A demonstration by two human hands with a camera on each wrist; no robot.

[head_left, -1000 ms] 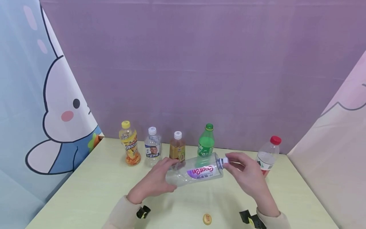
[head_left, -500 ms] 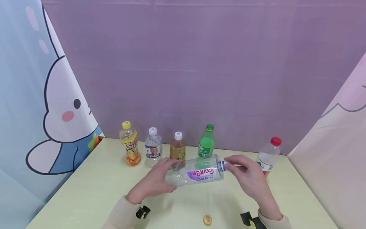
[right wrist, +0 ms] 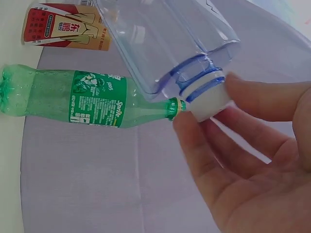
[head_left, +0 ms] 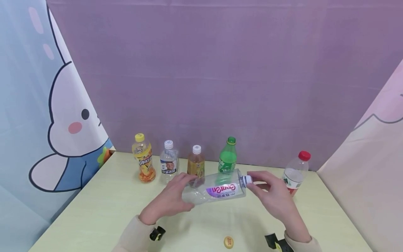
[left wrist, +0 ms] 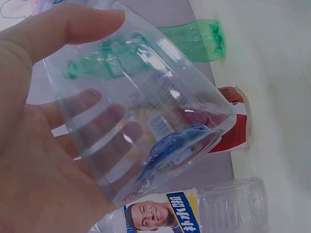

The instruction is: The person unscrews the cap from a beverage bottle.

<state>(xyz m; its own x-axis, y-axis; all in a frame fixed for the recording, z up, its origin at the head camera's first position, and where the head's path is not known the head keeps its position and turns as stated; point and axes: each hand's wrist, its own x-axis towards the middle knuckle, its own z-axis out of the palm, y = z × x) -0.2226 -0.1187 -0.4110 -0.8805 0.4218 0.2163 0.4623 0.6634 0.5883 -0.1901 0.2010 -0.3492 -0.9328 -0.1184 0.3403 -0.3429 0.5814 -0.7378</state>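
A large clear plastic bottle (head_left: pixel 217 189) with a pink-and-purple label lies almost level above the table, its neck to the right. My left hand (head_left: pixel 171 197) grips it round the base end; in the left wrist view the thumb lies on the near side and the fingers show through the plastic. At the neck, my right hand (head_left: pixel 274 196) pinches the white bottle cap (right wrist: pixel 210 97) between thumb and fingers. The cap sits on the neck, above a blue-and-white ring. Below the bottle, a small yellow cap (head_left: pixel 228 242) lies on the table.
Behind stand a yellow-capped bottle (head_left: pixel 145 162), a clear bottle (head_left: pixel 169 166) with a face on its label, a brown drink bottle (head_left: pixel 196 162) and a green Sprite bottle (head_left: pixel 227 157). A red-capped bottle (head_left: pixel 296 173) is at the right. A purple cloth (head_left: pixel 201 70) hangs behind the table.
Half a second ago my right fingers covered more of the white cap; now they have shifted and more of it shows. The bottle and my left hand stay almost still.
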